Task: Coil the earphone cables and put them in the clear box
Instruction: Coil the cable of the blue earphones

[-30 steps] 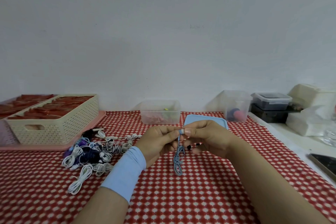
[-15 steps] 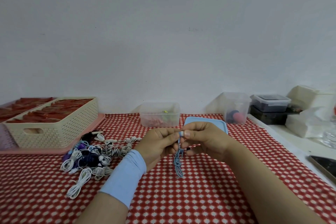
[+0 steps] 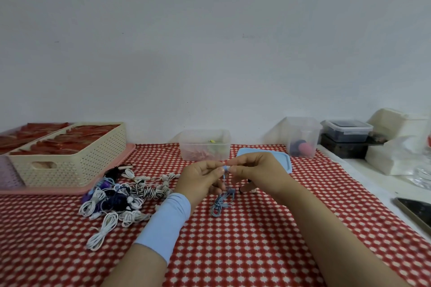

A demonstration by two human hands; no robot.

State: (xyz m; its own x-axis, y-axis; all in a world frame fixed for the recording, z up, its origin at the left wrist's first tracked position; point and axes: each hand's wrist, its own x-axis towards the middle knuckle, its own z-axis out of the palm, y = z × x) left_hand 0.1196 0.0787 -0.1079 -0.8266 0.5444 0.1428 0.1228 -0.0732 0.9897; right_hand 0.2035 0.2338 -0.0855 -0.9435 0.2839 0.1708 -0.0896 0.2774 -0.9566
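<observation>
Both hands meet over the middle of the red checked table. My left hand (image 3: pixel 200 179), with a light blue wristband, and my right hand (image 3: pixel 258 173) pinch the top of a blue earphone cable (image 3: pixel 221 202) between fingertips. The cable's bundled loops hang down to the cloth below the hands. A clear box (image 3: pixel 205 144) with a few cables inside stands just behind the hands, open, its blue lid (image 3: pixel 279 158) lying to its right. A pile of white, striped and purple earphone cables (image 3: pixel 116 196) lies to the left of my left wrist.
A cream perforated basket (image 3: pixel 70 158) on a pink tray sits at the far left. A second clear box (image 3: pixel 300 137), dark lidded containers (image 3: pixel 347 130) and white boxes stand at the back right. A phone (image 3: pixel 417 211) lies at the right edge.
The hands stay in the same place, still pinching the cable top. The hanging blue bundle has bunched up shorter and shifted slightly under the hands.
</observation>
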